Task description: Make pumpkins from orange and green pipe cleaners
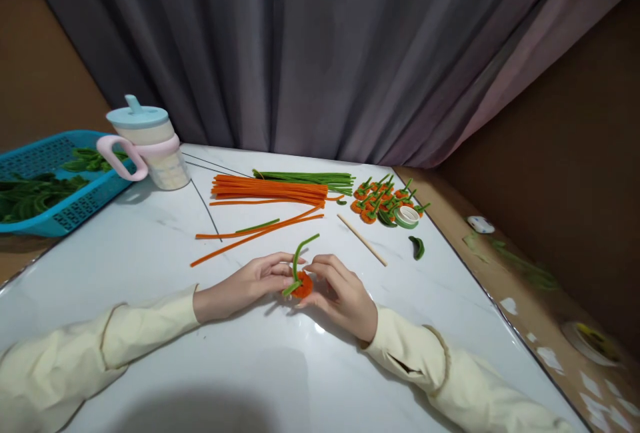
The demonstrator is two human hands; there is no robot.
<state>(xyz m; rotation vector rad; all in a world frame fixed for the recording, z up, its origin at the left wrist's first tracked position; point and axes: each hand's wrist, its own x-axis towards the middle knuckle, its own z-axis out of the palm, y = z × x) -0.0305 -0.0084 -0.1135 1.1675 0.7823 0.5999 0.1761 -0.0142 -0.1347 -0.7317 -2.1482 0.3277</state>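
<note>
Table (150,353): white, bare across the lower frame; its right edge runs diagonally toward lower right. Basket (50,206) overhangs the upper-left edge, cup (150,146) beside it. Orange stems (270,190) lie at centre, finished pieces (385,203) to their right. Left hand (245,283) and right hand (343,293) meet mid-frame, fingers (280,273) closed in a pinch on an orange coil (303,284) with a green stem (299,256).

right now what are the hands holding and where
Both hands, left and right, pinch a small orange coil at its sides; its green stem sticks up free.
</note>
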